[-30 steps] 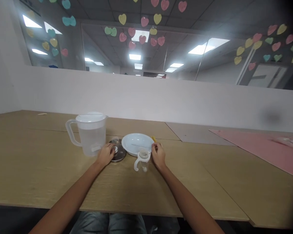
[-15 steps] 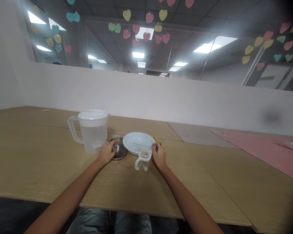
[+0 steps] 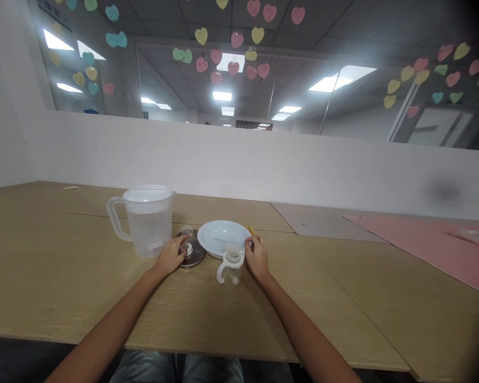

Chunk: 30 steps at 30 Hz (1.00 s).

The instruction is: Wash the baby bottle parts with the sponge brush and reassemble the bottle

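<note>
My left hand rests on a small round metal dish, its fingers curled round a small white piece there that I cannot make out. A small clear cap stands at the dish's far edge. My right hand is curled beside a clear baby bottle with white handles, thumb and fingers pinched at the rim of a white plate. A yellow stick pokes out just beyond those fingers.
A clear plastic jug with a white lid stands left of the dish on the wooden table. A pink mat lies at the right. A low white partition runs behind the table.
Both hands stay in place on the dish and beside the bottle. Only the camera has shifted slightly.
</note>
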Motion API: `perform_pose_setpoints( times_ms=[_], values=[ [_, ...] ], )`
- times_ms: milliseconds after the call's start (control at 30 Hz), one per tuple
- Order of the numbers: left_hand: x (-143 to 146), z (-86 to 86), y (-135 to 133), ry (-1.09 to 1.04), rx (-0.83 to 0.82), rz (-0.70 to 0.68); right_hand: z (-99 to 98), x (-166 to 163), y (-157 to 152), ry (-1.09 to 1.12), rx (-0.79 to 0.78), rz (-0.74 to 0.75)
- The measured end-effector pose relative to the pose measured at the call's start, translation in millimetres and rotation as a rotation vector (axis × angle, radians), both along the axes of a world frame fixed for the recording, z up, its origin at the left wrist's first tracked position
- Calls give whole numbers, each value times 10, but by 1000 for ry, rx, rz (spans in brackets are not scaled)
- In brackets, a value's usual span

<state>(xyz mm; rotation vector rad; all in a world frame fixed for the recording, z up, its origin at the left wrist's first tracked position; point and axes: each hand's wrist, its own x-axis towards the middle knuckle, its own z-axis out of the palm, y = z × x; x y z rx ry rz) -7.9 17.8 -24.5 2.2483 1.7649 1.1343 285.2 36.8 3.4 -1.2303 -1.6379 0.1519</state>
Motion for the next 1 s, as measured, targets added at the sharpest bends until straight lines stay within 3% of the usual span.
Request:
perform_pose_setpoints(
  times_ms=[367, 767, 1000],
  values=[
    [-1, 13, -13, -52, 15, -12, 1, 3, -1, -40, -4, -5],
    [21, 50, -32, 36, 37, -46, 19, 10, -19, -77, -13, -15],
    [44, 55, -44, 28, -2, -1, 16, 9, -24, -94, -19, -24]
  ],
)
